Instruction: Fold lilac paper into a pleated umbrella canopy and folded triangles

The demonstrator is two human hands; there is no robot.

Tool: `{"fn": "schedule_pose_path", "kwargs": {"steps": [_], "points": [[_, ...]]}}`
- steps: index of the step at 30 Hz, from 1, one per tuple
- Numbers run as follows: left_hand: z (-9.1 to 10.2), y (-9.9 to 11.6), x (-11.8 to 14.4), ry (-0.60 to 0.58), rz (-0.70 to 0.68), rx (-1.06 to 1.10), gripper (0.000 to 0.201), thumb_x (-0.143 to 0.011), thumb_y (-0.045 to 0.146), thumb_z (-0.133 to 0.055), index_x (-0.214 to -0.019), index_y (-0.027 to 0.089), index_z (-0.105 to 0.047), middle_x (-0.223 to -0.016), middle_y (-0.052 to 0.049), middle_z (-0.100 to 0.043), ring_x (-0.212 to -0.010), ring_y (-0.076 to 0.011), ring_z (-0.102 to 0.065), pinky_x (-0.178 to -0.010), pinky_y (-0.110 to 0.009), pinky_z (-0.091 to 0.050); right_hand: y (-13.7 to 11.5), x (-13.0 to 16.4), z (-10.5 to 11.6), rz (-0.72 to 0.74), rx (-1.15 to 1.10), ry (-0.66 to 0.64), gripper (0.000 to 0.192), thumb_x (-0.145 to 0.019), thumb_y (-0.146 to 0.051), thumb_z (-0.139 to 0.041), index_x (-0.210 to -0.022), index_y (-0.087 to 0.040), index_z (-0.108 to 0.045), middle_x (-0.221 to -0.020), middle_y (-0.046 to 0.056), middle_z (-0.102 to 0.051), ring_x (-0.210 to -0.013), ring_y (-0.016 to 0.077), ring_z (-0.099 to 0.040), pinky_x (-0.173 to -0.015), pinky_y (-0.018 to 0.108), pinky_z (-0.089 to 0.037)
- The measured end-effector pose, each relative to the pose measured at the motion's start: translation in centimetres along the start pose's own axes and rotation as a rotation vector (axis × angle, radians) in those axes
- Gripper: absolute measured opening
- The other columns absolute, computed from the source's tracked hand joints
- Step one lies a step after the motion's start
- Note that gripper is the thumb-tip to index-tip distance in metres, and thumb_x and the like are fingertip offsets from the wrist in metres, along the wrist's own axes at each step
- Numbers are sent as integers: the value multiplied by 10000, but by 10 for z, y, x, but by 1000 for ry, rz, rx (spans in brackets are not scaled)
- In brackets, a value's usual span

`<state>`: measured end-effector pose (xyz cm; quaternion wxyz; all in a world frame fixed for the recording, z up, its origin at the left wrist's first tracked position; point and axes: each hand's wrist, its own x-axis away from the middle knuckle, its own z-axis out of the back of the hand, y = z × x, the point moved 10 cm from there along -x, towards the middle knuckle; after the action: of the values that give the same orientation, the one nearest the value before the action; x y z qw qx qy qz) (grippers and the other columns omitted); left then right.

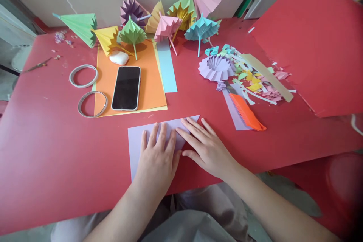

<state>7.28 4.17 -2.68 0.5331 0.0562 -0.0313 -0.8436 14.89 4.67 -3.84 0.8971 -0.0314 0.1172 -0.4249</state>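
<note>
A lavender sheet of paper (135, 140) lies flat near the front edge of the red table (51, 151), folded over on its right side. My left hand (157, 159) lies palm down on the sheet with fingers spread. My right hand (205, 147) rests next to it, its fingers pressing along the diagonal fold of the paper. Neither hand grips anything.
Several folded paper umbrellas (167, 19) stand along the back. A black phone (126, 87) lies on orange paper (153, 83), with an earbud case (118, 57) and two tape rings (83, 76) nearby. Paper scraps (255, 79), a pleated lilac disc (216, 67) and an orange comb-like tool (246, 112) lie right.
</note>
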Motion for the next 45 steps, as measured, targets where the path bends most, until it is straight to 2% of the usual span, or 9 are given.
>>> {"fn": "schedule_pose_path", "kwargs": {"steps": [12, 28, 36, 45], "points": [[1, 0, 0, -4, -4, 28, 399, -929, 278, -347, -1269, 123, -486, -1355, -165, -463, -1264, -351, -398, -947, -559, -411, 1, 0, 1, -7, 6, 21, 452, -923, -389, -369, -1282, -136, -479, -1361, 160, -468, -1297, 273, -375, -1026, 529, -335], [-1, -1, 0, 6, 0, 26, 400, -908, 267, -393, -1270, 120, -481, -1340, -156, -480, -1263, -359, -393, -957, -553, -403, 4, 1, -1, -20, -3, -4, 455, -930, -392, -347, -1296, -150, -462, -1384, 143, -444, -1314, 256, -350, -1043, 521, -318], [0, 0, -1, 27, 4, 10, 384, -909, 270, -391, -1244, 121, -508, -1319, -155, -500, -1248, -358, -411, -945, -551, -409, 22, 9, 2, -178, 8, 40, 460, -929, -413, -336, -1291, -161, -466, -1363, 134, -472, -1283, 258, -400, -1039, 515, -322], [2, 0, -1, 22, 8, 9, 372, -906, 254, -392, -1237, 125, -504, -1314, -161, -501, -1250, -356, -410, -954, -551, -403, 60, 23, 11, -403, 49, 144, 434, -913, -350, -388, -1328, -230, -436, -1348, 130, -490, -1264, 305, -416, -996, 564, -354]]}}
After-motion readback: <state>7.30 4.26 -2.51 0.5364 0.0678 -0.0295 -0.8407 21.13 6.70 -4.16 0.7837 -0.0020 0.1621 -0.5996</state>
